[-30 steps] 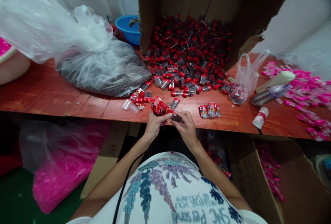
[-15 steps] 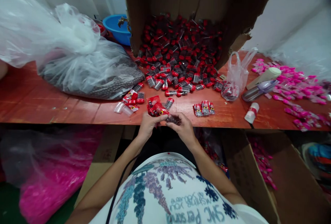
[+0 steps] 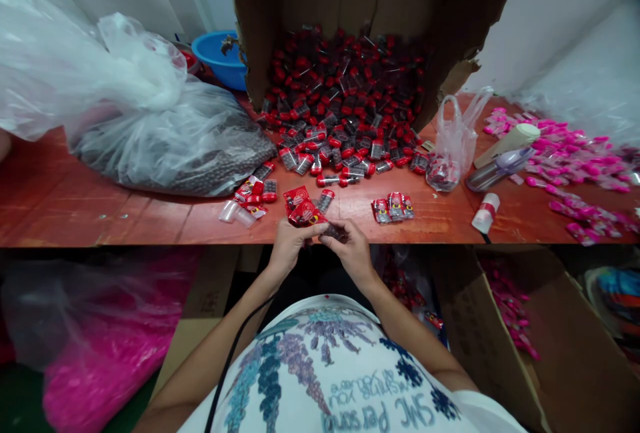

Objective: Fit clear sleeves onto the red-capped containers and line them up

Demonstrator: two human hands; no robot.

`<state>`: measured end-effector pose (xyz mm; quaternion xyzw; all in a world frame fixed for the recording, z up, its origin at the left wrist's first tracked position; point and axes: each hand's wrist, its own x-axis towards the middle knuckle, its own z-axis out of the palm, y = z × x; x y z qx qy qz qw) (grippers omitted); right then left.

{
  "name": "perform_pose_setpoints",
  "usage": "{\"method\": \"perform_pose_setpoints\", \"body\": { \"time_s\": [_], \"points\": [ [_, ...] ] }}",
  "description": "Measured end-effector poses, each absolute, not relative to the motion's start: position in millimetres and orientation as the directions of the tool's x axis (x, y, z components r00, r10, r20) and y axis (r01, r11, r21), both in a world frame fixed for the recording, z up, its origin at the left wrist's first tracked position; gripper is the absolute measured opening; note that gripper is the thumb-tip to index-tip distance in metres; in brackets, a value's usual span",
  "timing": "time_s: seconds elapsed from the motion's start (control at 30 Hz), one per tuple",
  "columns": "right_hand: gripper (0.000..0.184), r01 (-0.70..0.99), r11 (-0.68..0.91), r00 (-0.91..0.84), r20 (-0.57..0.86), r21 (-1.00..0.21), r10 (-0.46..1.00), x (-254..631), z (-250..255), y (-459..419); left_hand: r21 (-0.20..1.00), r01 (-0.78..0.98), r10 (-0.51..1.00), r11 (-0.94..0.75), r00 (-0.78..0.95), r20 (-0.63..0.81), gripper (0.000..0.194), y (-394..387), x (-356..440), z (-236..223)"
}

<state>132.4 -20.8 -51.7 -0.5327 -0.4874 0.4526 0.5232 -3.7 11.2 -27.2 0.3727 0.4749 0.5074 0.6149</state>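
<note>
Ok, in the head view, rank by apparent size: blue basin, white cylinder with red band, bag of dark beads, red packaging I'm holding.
1. Bag of dark beads
2. Blue basin
Red packaging and white cylinder: too close to rank.

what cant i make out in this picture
All in the head view:
- red wrapping: near end hidden by the left hand; small print too tiny to read
- dark item: partly covered by the right hand
- blue bowl: right side behind the cardboard box
- clear bag: cut off by the left edge
</note>
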Motion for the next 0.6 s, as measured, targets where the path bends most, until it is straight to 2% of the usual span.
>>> {"method": "perform_pose_setpoints", "body": {
  "time_s": [0.17, 0.23, 0.37, 0.53, 0.6],
  "points": [
    [0.046, -0.221, -0.058, 0.096, -0.081, -0.974, 0.992, 132.2, -50.3, -19.7, 0.886, -0.336, 0.947, 0.319, 0.136, -0.29, 0.027, 12.9, -7.7, -31.4],
    [0.042, -0.201, -0.034, 0.124, -0.06, -0.979, 0.99, 132.7, -50.7, -19.4, 0.875, -0.375, 0.952, 0.306, 0.098, -0.291, 0.027, 12.2, -7.4, -34.3],
    [0.038, -0.053, 0.023, 0.185, 0.013, -0.998, 0.983, 133.2, -51.9, -20.1, 0.879, -0.391, 0.956, 0.274, 0.01, -0.293, 0.025, 10.3, -5.4, -37.2],
    [0.042, -0.207, -0.049, 0.11, -0.073, -0.977, 0.991, 134.7, -51.7, -18.7, 0.879, -0.373, 0.954, 0.298, 0.098, -0.282, 0.026, 10.5, -4.6, -32.6],
    [0.041, -0.15, -0.014, 0.143, -0.036, -0.989, 0.989, 135.0, -51.3, -19.0, 0.893, -0.342, 0.956, 0.293, 0.103, -0.275, 0.025, 10.5, -3.5, -32.1]
  ]
}}
